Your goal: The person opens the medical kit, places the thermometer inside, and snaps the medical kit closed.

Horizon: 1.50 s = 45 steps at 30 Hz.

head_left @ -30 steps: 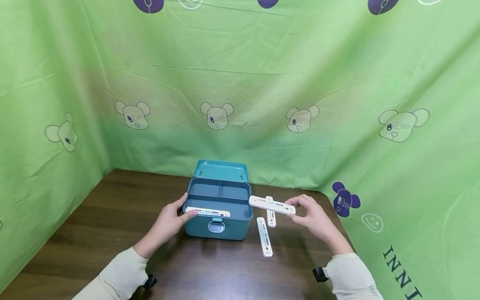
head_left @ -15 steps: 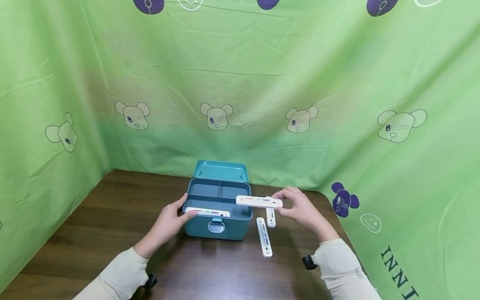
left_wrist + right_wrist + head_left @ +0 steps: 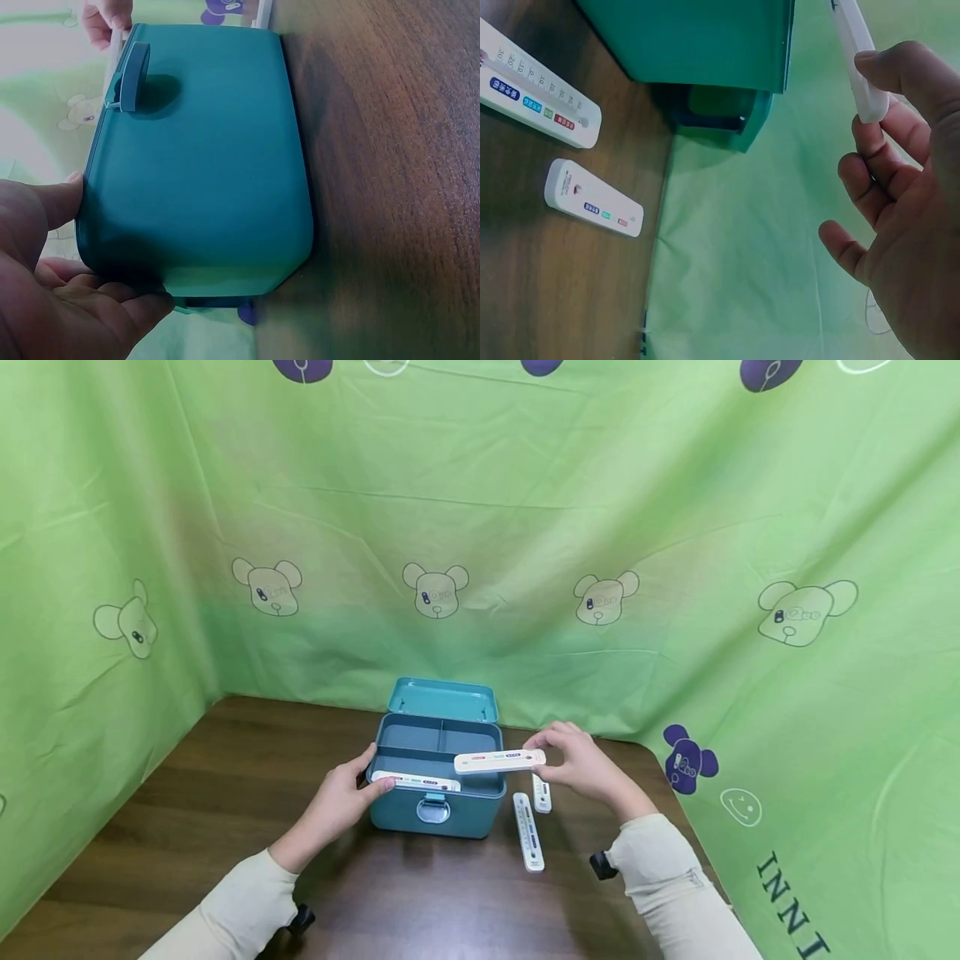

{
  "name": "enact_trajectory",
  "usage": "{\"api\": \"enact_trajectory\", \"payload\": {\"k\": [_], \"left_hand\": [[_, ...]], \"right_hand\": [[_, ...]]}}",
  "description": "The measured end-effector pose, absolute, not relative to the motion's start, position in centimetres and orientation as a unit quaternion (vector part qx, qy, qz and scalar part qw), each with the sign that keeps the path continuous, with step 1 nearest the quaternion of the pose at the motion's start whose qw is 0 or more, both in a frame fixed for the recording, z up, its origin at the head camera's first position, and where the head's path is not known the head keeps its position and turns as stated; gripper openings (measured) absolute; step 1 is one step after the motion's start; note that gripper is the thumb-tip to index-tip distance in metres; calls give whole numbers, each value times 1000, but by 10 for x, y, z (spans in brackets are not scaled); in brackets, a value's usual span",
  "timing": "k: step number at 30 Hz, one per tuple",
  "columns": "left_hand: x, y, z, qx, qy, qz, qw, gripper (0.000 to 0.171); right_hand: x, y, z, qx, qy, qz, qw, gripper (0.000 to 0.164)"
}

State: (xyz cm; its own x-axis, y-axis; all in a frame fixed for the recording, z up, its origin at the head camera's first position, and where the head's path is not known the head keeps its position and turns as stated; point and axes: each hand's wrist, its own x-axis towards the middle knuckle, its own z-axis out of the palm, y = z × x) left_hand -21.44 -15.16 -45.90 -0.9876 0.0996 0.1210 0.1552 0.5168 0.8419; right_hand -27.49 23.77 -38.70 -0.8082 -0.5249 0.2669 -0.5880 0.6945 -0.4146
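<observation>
A teal storage box (image 3: 472, 817) stands on the table with its lid (image 3: 442, 700) tipped back. My left hand (image 3: 337, 802) grips the box's left front corner, thumb at the rim and fingers along the side. Inside the front compartment, a white thermometer (image 3: 417, 782) leans along the front wall near that thumb. My right hand (image 3: 585, 767) pinches another white thermometer (image 3: 491, 762) by its right end between thumb and fingers, its length above the box's right front part. In the right wrist view, the thumb presses the held thermometer (image 3: 861, 71) from above.
Right of the box, one thermometer (image 3: 528, 832) lies on the wooden table (image 3: 420, 902). A second thermometer (image 3: 542, 793) lies behind it, partly hidden by the right hand's thermometer. Dividers (image 3: 440, 735) split the box's rear section. A green printed cloth (image 3: 517, 668) hangs around the table.
My right hand has moved left with its thermometer, from the box's right edge to over the front compartment, and the thermometer has turned more level. The left hand stays at the box.
</observation>
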Motion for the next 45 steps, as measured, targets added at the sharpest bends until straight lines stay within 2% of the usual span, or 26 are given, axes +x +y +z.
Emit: {"api": "enact_trajectory", "payload": {"k": [16,34,45], "left_hand": [[-216,-153,-457,-74,-875,-478,31,85],[-216,-154,-458,-71,-873,-481,27,86],[-214,-153,-458,-70,-875,-478,22,83]], "right_hand": [[-288,210,-374,329,-926,179,47,26],[-304,186,-354,348,-927,137,-38,32],[-307,174,-354,377,-918,117,-49,31]]}}
